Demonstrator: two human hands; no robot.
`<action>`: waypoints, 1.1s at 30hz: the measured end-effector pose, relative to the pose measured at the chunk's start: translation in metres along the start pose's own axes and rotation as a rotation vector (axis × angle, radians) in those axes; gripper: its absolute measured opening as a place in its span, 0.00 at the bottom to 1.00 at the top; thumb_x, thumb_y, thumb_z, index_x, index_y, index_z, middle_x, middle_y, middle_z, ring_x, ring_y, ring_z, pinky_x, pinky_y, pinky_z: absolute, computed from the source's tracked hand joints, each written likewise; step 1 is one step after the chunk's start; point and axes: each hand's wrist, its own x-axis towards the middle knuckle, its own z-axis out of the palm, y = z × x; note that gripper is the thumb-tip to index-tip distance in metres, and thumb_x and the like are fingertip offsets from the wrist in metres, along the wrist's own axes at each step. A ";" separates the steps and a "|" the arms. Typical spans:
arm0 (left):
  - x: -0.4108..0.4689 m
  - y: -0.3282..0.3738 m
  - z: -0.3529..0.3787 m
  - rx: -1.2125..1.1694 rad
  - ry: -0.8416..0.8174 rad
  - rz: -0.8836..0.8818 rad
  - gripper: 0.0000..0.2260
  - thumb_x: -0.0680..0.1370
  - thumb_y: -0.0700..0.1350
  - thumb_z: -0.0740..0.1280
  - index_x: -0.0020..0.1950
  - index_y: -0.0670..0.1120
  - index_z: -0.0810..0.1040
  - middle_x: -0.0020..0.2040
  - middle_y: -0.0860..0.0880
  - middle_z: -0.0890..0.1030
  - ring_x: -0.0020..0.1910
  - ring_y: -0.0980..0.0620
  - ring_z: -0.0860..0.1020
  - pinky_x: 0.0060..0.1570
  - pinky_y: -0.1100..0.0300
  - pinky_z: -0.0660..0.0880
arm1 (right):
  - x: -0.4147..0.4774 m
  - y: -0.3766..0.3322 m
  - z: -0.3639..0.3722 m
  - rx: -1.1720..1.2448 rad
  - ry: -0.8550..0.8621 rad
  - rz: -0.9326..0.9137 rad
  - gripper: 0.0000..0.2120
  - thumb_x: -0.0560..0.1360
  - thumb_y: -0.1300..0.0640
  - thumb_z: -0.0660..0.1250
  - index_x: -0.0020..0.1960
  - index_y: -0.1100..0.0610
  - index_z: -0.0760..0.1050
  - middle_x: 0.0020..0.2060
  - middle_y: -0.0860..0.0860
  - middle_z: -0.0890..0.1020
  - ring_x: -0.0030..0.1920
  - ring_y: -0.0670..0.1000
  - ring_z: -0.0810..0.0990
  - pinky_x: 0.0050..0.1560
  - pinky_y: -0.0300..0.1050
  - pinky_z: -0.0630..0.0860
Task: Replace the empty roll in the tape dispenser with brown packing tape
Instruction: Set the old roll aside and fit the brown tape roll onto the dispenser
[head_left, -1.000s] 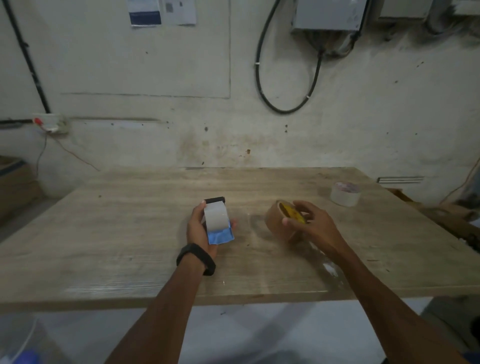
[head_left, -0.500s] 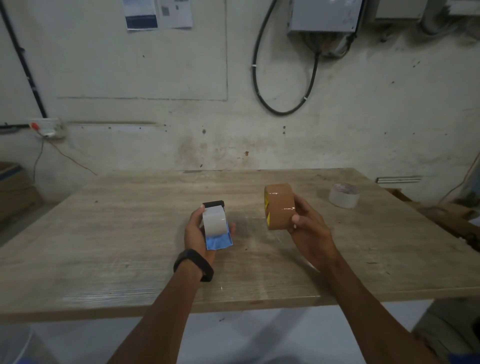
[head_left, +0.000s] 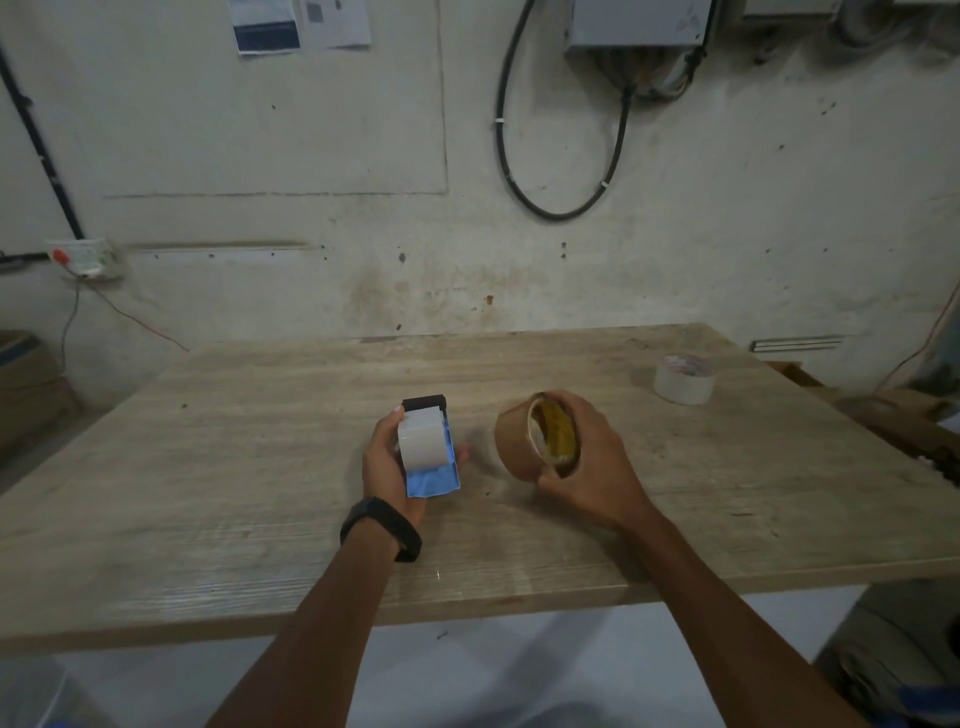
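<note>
My left hand (head_left: 383, 462) holds a blue tape dispenser (head_left: 430, 477) with a black front end, a pale grey roll (head_left: 422, 440) seated in it. To its right, my right hand (head_left: 592, 462) grips a roll of brown packing tape (head_left: 511, 441), fingers wrapped over its rim. The roll is tilted so its yellow-lined core faces up and toward me. Both are just above the wooden table (head_left: 260, 467), about a hand's width apart. A black band sits on my left wrist.
A whitish tape roll (head_left: 684, 379) lies flat at the table's far right. The table's near edge runs just below my forearms. Behind it is a stained wall with a looped black cable (head_left: 561, 156). Boxes stand at both sides of the table.
My right hand lifted the brown roll upright, then lowered and turned it so the core opening faces up. The left hand with the dispenser has barely moved.
</note>
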 end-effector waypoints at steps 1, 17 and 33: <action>0.001 0.000 -0.001 0.002 0.008 0.007 0.14 0.79 0.53 0.65 0.55 0.44 0.80 0.47 0.43 0.83 0.45 0.44 0.81 0.48 0.45 0.82 | 0.001 -0.002 -0.001 -0.041 -0.013 -0.010 0.39 0.63 0.55 0.78 0.71 0.47 0.67 0.66 0.46 0.73 0.64 0.47 0.70 0.62 0.41 0.70; -0.001 0.002 0.001 -0.033 0.024 0.008 0.13 0.81 0.52 0.64 0.53 0.43 0.79 0.46 0.42 0.81 0.44 0.43 0.79 0.58 0.41 0.77 | 0.030 -0.019 -0.003 -0.652 -0.351 0.106 0.42 0.70 0.29 0.62 0.78 0.50 0.61 0.74 0.53 0.67 0.71 0.58 0.66 0.67 0.58 0.69; -0.001 -0.004 0.008 0.136 0.069 0.051 0.33 0.69 0.52 0.74 0.71 0.37 0.75 0.60 0.36 0.81 0.53 0.39 0.80 0.49 0.49 0.80 | 0.024 -0.028 0.024 0.922 -0.091 0.337 0.18 0.72 0.54 0.71 0.60 0.59 0.82 0.52 0.56 0.86 0.52 0.58 0.84 0.51 0.52 0.79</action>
